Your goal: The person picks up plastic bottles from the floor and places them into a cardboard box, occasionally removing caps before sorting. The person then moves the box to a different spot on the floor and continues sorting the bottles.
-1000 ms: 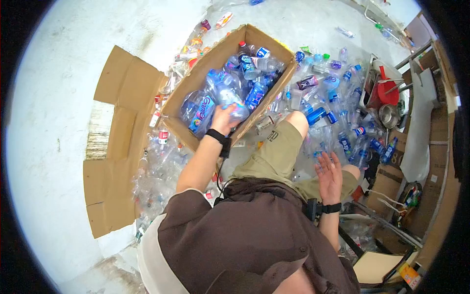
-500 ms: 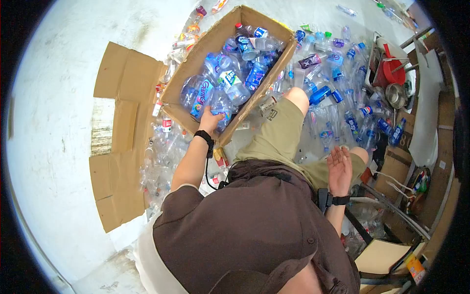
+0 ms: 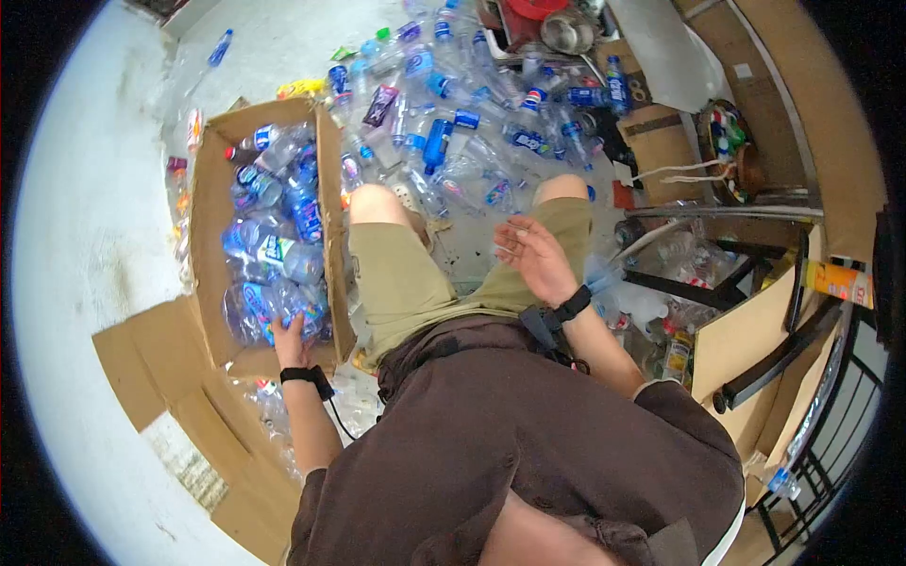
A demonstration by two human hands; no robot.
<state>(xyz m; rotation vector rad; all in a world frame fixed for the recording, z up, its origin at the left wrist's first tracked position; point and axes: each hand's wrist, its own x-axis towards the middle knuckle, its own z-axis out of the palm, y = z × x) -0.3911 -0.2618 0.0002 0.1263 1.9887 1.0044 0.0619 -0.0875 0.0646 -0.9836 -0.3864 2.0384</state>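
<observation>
Head view, only one. Box (image 3: 334,247) left of centre, bottles heaped inside it at mixed angles, blue labels mostly. Risks, my reading: the heap looks loose and slick, so a push at the near end could make a bottle roll or spring up over the rim. Cable (image 3: 340,421) hangs from the left wristband (image 3: 304,375), close to the box's near corner; a quick pull back might snag it there. Left knee (image 3: 375,202) sits just beside the box's right wall; a shift of the leg could knock it. More bottles lie over the floor at upper centre, blue one (image 3: 438,146) among them; a foot set down there could roll on one.

Hands. Left hand (image 3: 292,345), lower left of centre, reaches in at the near end; fingers touch the near bottle (image 3: 300,303). Whether they close round it, cannot tell: fingertips partly lost among the plastic. Right hand (image 3: 540,261), right of centre, raised over the lap, fingers spread and slightly bent, nothing held, apart from box and bottles.
</observation>
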